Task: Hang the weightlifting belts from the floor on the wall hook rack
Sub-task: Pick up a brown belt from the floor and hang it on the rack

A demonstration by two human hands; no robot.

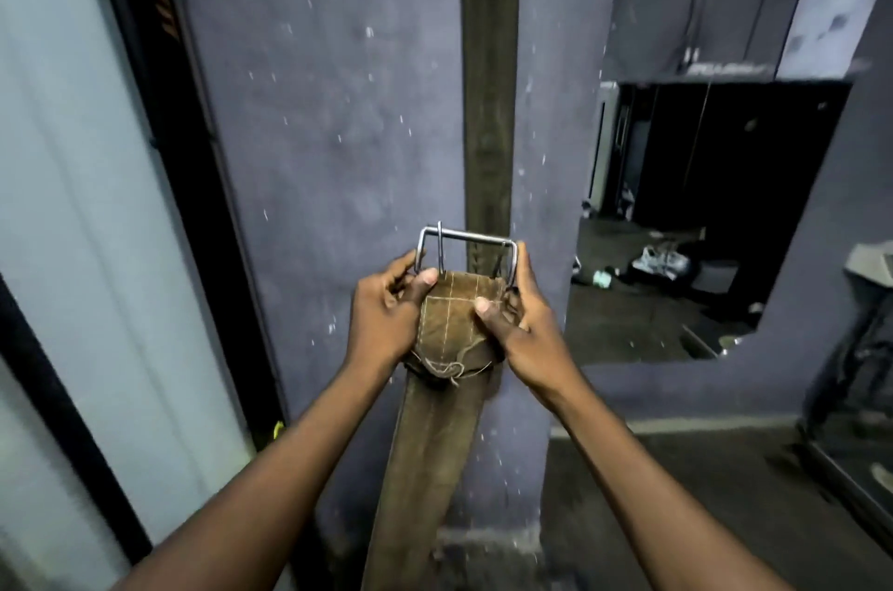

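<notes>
A brown suede weightlifting belt (pixel 435 436) hangs down from my two hands in front of a purple-grey pillar. Its metal buckle (pixel 466 238) stands at the top, prongs upright. My left hand (pixel 386 315) grips the left side of the buckle end, thumb on the stitched flap. My right hand (pixel 519 334) grips the right side the same way. Behind the buckle a second dark brown belt (pixel 488 83) hangs flat against the pillar, running up out of view. The hook rack itself is hidden above the frame.
A dark door frame (pixel 193 184) and a pale glass panel (pixel 82 204) stand at the left. A wall mirror (pixel 700 213) at the right reflects a dark gym floor with scattered items. Dark floor (pixel 676 494) lies below right, with equipment (pixel 860 378) at the far right.
</notes>
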